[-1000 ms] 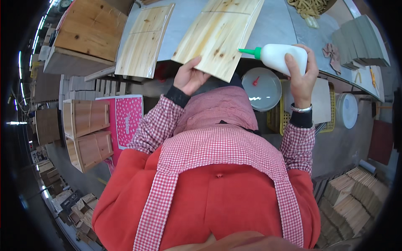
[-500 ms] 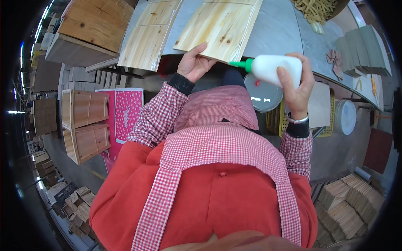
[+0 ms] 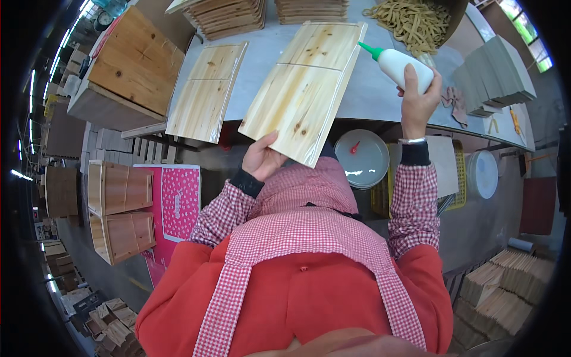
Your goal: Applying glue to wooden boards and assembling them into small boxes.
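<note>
My left hand (image 3: pixel 263 156) grips the near edge of a pale pine panel (image 3: pixel 297 89), its thumb on top and its fingers out of sight underneath. The panel has a groove across it and overhangs the table's front edge toward me. In my right hand (image 3: pixel 419 98) is a white squeeze bottle (image 3: pixel 404 69) with a green nozzle, tilted so that the tip is at the panel's far right edge. A thin glossy line runs along that right edge. To the left, a second grooved pine panel (image 3: pixel 205 95) lies on the table, also jutting past its front.
The grey table (image 3: pixel 262 65) holds stacks of wooden boards (image 3: pixel 229 18) at the back, a heap of tan strips (image 3: pixel 410 27) and grey panels (image 3: pixel 493 77) at right. A wooden box (image 3: pixel 134 56) stands left. Below the edge sits a round lidded bucket (image 3: pixel 363 160).
The bottle's tip has gone from the panel's near right corner to its far right edge as my right hand moved away from me. My left hand keeps its hold; the view has shifted.
</note>
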The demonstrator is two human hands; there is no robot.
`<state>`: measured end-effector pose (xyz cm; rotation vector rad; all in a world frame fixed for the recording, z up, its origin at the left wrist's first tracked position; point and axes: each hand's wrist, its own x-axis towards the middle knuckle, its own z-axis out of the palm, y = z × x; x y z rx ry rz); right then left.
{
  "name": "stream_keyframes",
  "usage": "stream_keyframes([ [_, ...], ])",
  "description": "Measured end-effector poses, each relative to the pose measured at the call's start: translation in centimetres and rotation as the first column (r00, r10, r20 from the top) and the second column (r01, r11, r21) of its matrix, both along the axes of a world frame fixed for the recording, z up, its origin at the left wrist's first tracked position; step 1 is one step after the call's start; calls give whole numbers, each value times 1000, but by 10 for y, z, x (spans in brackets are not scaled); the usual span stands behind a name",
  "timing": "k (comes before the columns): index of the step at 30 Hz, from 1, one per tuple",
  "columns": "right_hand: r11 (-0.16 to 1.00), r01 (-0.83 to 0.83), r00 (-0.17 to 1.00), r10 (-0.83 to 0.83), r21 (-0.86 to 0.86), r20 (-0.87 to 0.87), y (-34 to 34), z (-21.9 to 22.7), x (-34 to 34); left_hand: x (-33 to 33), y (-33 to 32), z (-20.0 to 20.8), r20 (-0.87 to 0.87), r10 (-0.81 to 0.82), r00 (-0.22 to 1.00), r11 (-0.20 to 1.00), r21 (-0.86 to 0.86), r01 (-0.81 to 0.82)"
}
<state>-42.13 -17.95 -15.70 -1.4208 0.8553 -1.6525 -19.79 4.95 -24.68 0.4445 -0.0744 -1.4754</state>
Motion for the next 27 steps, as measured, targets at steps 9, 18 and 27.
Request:
stream_keyframes([
  [9, 982, 134, 964, -161, -133, -212, -41, -13, -3, -4, 3, 4, -2, -42, 999, 999, -21, 42],
  [18, 986, 26, 992, -46, 166, 120, 6, -30, -39, -1, -8, -3, 18, 18, 1000, 999, -30, -17],
  [27, 807, 588, 740, -561, -48, -371, -137, -122, -128, 14, 11, -18, 32, 103, 994, 994, 37, -104],
])
